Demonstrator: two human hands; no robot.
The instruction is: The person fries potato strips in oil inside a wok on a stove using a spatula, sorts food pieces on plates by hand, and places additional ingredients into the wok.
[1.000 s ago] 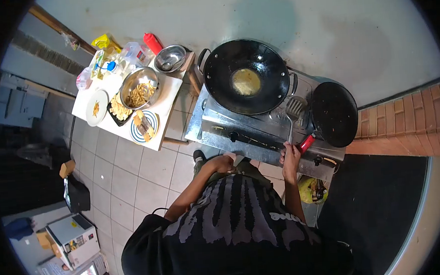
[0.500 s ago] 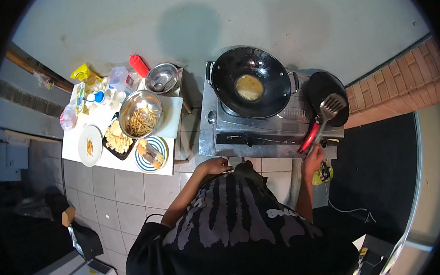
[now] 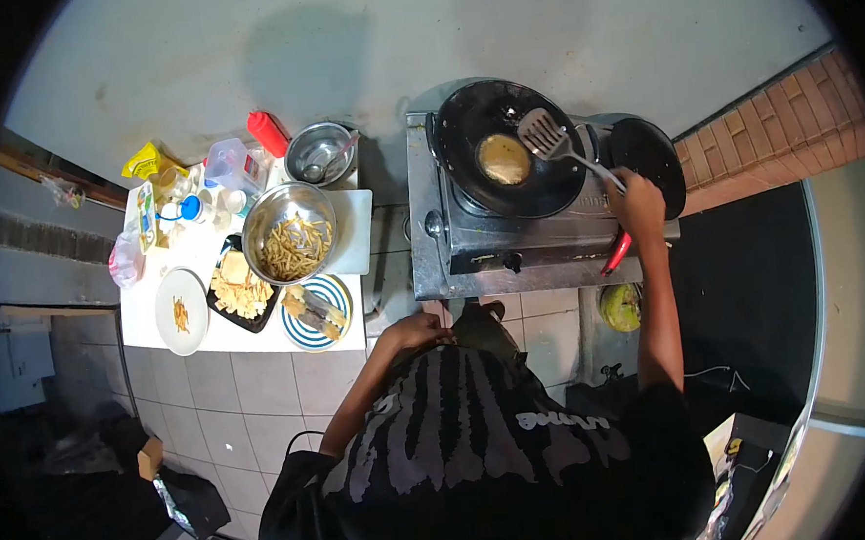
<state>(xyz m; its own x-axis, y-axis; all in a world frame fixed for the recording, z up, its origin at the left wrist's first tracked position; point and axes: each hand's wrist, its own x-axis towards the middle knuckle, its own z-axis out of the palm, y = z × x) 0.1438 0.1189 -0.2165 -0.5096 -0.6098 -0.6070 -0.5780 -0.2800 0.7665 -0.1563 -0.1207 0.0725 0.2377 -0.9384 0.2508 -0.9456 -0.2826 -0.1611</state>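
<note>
My right hand [image 3: 638,201] grips the handle of a slotted metal spatula [image 3: 546,135], whose blade hangs over the right side of a black wok [image 3: 467,175]. In the wok, a round yellowish-brown pool of oil or batter [image 3: 504,159] lies at the bottom; which one it is I cannot tell. My left hand [image 3: 419,331] rests at my waist against the black shirt, fingers curled inward and partly hidden. Below my right forearm, a red handle [image 3: 617,251] sticks out from the black frying pan [image 3: 656,156].
The wok stands on a steel gas stove [image 3: 539,240] by the wall. To the left, a white table [image 3: 142,319] holds a steel bowl of fries [image 3: 289,233], a black tray of pale slices [image 3: 241,285], a striped plate [image 3: 317,310], a white plate [image 3: 181,311] and a red bottle [image 3: 268,134].
My right hand has moved up and forward from the stove's front edge, carrying the spatula leftward from the frying pan to the wok. My left hand stays at my waist. The view has shifted slightly.
</note>
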